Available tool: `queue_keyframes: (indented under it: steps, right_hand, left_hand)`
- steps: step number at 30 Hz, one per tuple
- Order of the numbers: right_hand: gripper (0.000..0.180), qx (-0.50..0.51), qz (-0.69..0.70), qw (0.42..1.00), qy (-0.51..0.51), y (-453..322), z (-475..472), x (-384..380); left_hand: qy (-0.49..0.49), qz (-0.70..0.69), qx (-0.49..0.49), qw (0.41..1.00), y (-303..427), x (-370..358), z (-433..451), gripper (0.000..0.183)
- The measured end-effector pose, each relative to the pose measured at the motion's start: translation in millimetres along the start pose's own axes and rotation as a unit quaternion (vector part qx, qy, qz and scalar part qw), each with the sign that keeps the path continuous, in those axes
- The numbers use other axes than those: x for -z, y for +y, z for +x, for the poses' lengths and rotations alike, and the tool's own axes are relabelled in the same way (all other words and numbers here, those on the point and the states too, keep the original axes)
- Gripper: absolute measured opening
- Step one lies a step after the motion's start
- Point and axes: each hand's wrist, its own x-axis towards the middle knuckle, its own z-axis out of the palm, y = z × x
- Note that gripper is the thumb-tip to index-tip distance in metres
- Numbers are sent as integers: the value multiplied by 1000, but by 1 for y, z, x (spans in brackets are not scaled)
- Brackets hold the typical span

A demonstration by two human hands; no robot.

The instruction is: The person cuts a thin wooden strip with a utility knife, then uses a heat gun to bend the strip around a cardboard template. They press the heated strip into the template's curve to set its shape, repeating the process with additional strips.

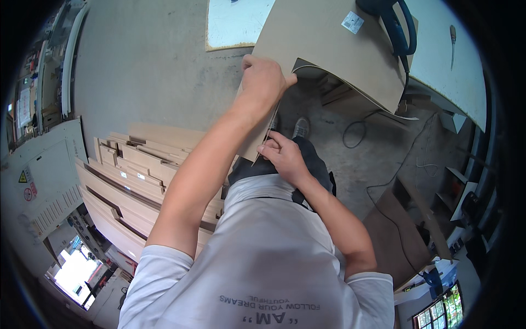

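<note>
A tan wood-based panel lies before me, with a corner cut away and a narrow arm running towards my waist. My left hand grips this arm from above, its thumb over the inner edge. Lower down, my right hand has thumb and fingertips closed on the same edge near its end. A thin strip follows the cut edge and bends away loosely to the right. On the panel rest a blue corded power tool with a loop handle and a white printed label.
A screwdriver lies on a white worktop at the right. Several boards are stacked on my left, near a metal cabinet. A black cable crosses the concrete floor. A brown board stands at the lower right.
</note>
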Motion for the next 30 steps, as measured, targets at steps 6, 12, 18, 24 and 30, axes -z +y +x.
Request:
queue_keyframes:
  steps: [6, 12, 18, 24, 30]
  right_hand:
    - [21, -16, -18, 1000, 7, -5, 7, -6]
    - [24, -24, -49, 998, 24, -4, 8, -10]
    - [28, -17, -51, 998, 33, -1, 7, -12]
    - [33, -12, -60, 998, 28, -3, 5, -9]
    - [44, -19, -101, 995, 19, -4, 5, 0]
  left_hand:
    - [63, 49, -19, 997, 1, -16, 4, 74]
    - [99, 22, 2, 995, 2, -17, 3, 75]
    - [50, -36, 25, 998, 2, -14, 8, 73]
    - [-20, -73, 4, 997, -1, -6, 11, 72]
    - [-24, -115, 54, 992, 1, 9, 6, 80]
